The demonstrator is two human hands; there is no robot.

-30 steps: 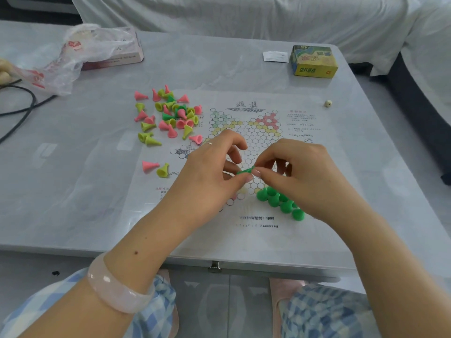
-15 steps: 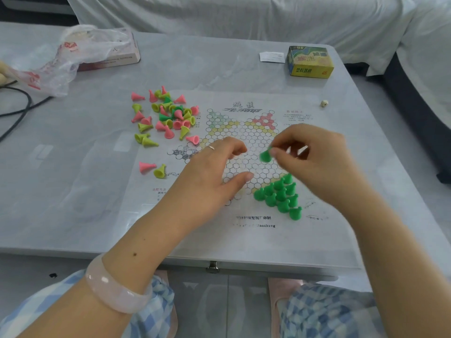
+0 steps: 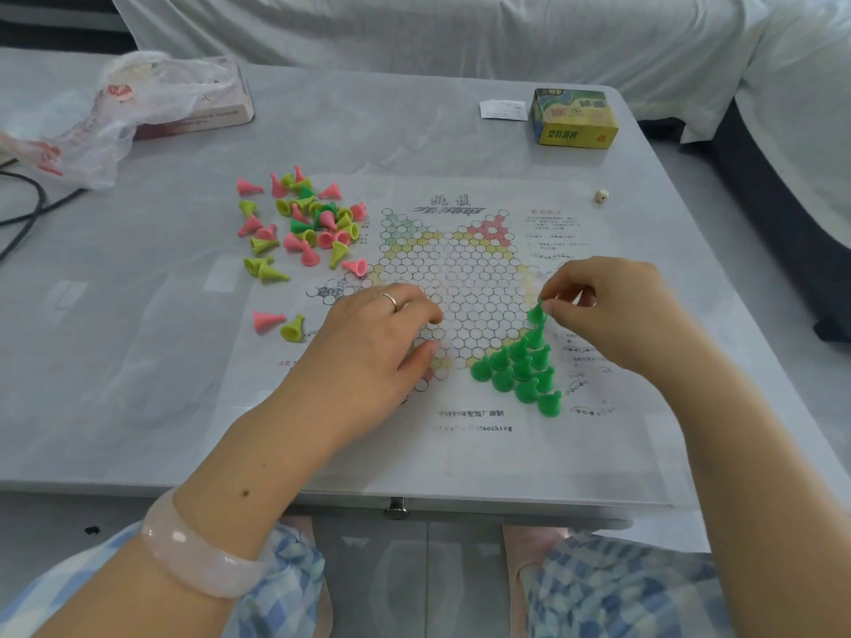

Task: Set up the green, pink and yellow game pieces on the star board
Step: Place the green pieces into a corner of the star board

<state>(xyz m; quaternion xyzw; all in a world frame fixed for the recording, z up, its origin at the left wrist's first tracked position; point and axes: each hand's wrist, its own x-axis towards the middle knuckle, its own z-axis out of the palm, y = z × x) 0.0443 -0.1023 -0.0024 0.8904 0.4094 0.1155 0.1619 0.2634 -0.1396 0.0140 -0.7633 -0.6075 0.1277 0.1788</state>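
The paper star board (image 3: 465, 278) lies flat on the table. Several green pieces (image 3: 520, 370) stand in a triangle on its near right point. My right hand (image 3: 608, 310) pinches one more green piece (image 3: 536, 313) with thumb and forefinger at the triangle's far tip. My left hand (image 3: 373, 347) rests on the board's near left part, fingers loosely curled, holding nothing that I can see. A loose pile of pink, yellow and green pieces (image 3: 306, 225) lies left of the board, with a pink piece (image 3: 266, 320) and a yellow piece (image 3: 293, 328) apart from it.
A yellow game box (image 3: 573, 124) and a white slip (image 3: 502, 109) sit at the far right. A small die (image 3: 600, 196) lies beside the board. A plastic bag (image 3: 115, 117) over a pink box and a black cable (image 3: 27, 214) are at the far left.
My right hand carried a green piece from over the board's middle to the far tip of the green triangle. My left hand let go and settled lower on the board.
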